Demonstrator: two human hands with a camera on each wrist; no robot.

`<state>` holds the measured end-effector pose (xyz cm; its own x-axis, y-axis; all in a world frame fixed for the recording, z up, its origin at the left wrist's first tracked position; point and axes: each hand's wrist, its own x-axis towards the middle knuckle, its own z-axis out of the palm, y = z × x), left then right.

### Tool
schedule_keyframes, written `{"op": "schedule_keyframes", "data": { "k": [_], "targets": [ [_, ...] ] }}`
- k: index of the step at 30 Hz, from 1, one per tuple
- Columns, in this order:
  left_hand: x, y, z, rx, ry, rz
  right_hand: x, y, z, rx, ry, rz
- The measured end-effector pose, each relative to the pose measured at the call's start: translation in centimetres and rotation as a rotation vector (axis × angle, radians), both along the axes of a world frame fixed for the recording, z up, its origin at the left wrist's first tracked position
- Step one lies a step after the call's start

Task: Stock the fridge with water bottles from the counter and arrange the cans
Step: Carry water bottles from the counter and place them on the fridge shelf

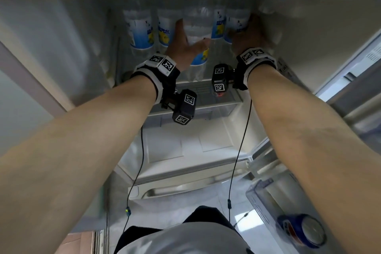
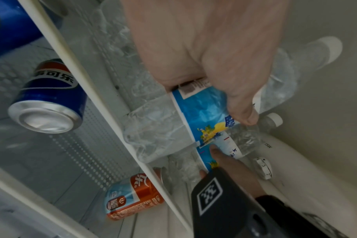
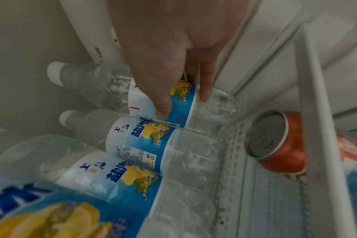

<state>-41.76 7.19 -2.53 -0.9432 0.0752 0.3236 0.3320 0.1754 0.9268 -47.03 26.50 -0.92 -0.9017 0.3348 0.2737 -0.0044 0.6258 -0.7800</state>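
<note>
Several clear water bottles with blue-and-white lemon labels stand in a row on the fridge's glass shelf [image 1: 233,90]. My left hand [image 1: 191,37] grips a middle bottle [image 1: 199,27] around its label, thumb on one side and fingers on the other; the left wrist view shows this bottle [image 2: 202,112] close up. My right hand [image 1: 246,34] holds the rightmost bottle [image 1: 237,20] beside the fridge's right wall. In the right wrist view its thumb and fingers [image 3: 204,93] pinch that bottle's label [image 3: 182,98]. A blue cola can [image 2: 49,96] and an orange can [image 2: 132,196] stand on the shelf below.
A thermostat dial [image 2: 263,167] and a white lamp housing [image 3: 96,40] sit on the right wall near the bottles. Another blue can [image 1: 303,231] stands in the open door's bin at lower right. A crisper drawer [image 1: 185,146] lies below the shelves.
</note>
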Motion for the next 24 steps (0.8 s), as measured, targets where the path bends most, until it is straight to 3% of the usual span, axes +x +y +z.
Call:
{"op": "schedule_keyframes", "data": {
  "k": [8,24],
  "targets": [
    [0.9,0.1,0.6,-0.034,-0.018,0.017,0.6,0.2,-1.4,-0.15,-0.013,0.029],
    [1.5,0.1,0.9,-0.14,-0.084,0.007,1.6,0.2,-1.6,-0.113,0.058,-0.01]
  ]
}}
